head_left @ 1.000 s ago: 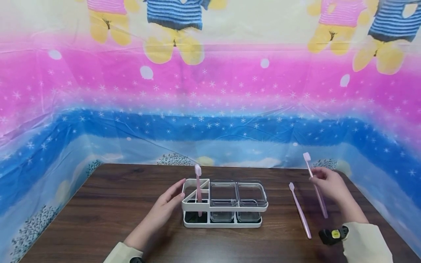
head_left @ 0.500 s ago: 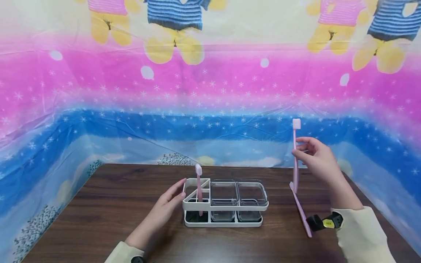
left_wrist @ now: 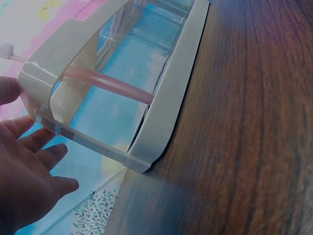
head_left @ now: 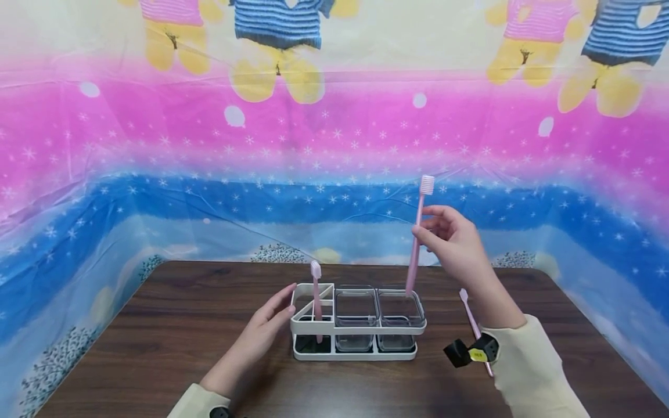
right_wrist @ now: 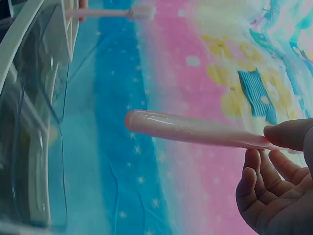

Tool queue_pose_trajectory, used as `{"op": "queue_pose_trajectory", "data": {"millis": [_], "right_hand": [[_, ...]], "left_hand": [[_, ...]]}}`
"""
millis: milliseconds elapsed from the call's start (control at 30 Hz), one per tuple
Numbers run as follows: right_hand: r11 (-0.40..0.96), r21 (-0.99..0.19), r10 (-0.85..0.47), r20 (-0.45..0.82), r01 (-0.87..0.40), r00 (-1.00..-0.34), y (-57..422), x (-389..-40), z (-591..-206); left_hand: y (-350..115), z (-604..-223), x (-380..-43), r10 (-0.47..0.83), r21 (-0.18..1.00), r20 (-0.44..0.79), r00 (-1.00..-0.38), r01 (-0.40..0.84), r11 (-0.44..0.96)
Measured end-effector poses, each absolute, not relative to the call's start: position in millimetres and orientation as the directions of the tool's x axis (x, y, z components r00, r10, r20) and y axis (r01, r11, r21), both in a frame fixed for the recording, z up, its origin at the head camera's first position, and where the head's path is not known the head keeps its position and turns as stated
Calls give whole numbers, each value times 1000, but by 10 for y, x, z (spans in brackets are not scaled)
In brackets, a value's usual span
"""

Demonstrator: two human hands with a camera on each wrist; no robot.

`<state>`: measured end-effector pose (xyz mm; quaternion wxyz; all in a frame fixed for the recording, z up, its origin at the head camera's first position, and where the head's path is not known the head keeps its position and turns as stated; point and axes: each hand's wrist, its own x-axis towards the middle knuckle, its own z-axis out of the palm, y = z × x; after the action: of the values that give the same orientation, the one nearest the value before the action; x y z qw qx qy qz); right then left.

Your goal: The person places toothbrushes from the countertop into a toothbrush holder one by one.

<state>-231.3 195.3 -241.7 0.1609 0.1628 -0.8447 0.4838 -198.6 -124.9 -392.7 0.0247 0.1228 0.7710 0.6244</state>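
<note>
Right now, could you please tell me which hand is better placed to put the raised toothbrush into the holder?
Likely the right hand: it pinches the raised toothbrush, handle end toward the holder; the left hand touches the holder's left end.

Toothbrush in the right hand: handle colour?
Pink; the toothbrush handle shows best in the right wrist view.

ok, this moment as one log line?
left hand: touching holder; right hand: pinching first toothbrush, midair; second toothbrush: in holder; third toothbrush: on table
</note>
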Motion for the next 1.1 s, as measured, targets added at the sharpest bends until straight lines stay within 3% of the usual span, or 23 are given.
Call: {"op": "queue_pose_trajectory", "data": {"millis": [567,1100], "right_hand": [[226,-841,-204,452,-491,-868,1390,-2277,-2586],[225,-856,-254,410,-466,-876,1135,-2268,-2842]], "left_hand": [[-1250,-3937,-1996,217,970,119,-969,160,183],[-1258,-3968,-2020,223,969,140,-965,179,169]]}}
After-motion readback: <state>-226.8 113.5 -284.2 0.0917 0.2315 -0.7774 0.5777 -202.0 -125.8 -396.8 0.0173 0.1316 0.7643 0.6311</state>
